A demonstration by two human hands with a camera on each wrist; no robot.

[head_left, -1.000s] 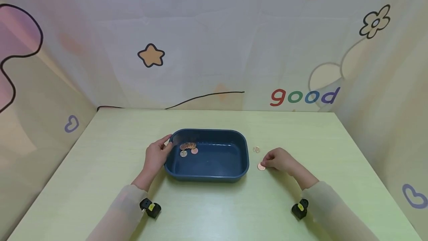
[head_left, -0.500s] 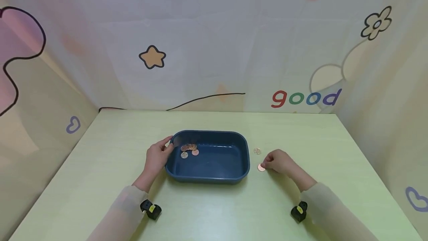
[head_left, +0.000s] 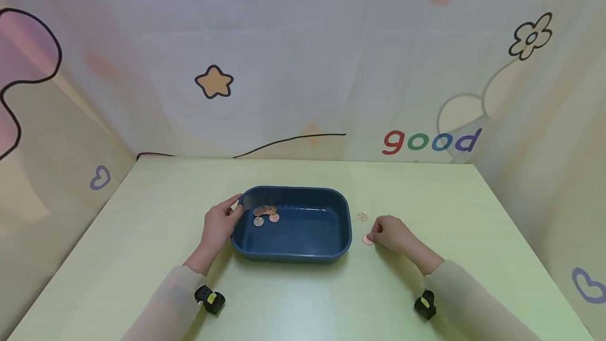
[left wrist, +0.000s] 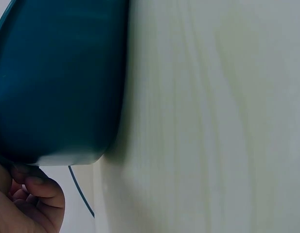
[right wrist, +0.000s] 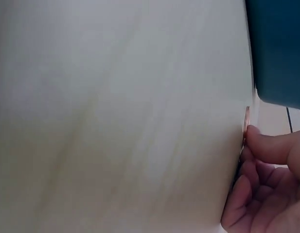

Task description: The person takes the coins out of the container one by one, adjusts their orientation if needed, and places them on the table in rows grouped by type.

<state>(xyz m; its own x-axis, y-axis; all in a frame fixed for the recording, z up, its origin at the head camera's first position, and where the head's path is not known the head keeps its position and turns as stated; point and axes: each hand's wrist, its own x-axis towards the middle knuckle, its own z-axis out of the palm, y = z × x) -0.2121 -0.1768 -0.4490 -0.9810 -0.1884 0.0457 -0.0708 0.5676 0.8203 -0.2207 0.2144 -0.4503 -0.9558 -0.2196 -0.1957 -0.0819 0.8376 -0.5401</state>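
Note:
My left hand (head_left: 219, 229) grips the left end of a dark blue rectangular tray (head_left: 303, 238), thumb over the rim. In the left wrist view its curled fingers (left wrist: 47, 194) lie against the tray wall. Inside the tray, at the left, is an overlapping row of copper coins (head_left: 265, 210), with a silvery coin (head_left: 258, 221) and a pinkish copper coin (head_left: 274, 218) beside it. Right of the tray, my right hand (head_left: 395, 233) has thumb and fingers at the edge of a copper coin (head_left: 366, 240) lying at the tabletop. The right wrist view shows that coin (right wrist: 247, 116) edge-on, under the thumb tip.
Another coin (head_left: 362, 216) lies on the table just behind the one at my right hand. The pale green-yellow table (head_left: 303, 304) ends at a printed cloth backdrop (head_left: 293, 78), with cloth sides at left and right. A small black camera sits on each wrist.
The view has shifted slightly. Both hands, the tray and the coins keep nearly the same places; the right fingers stay at the same coin.

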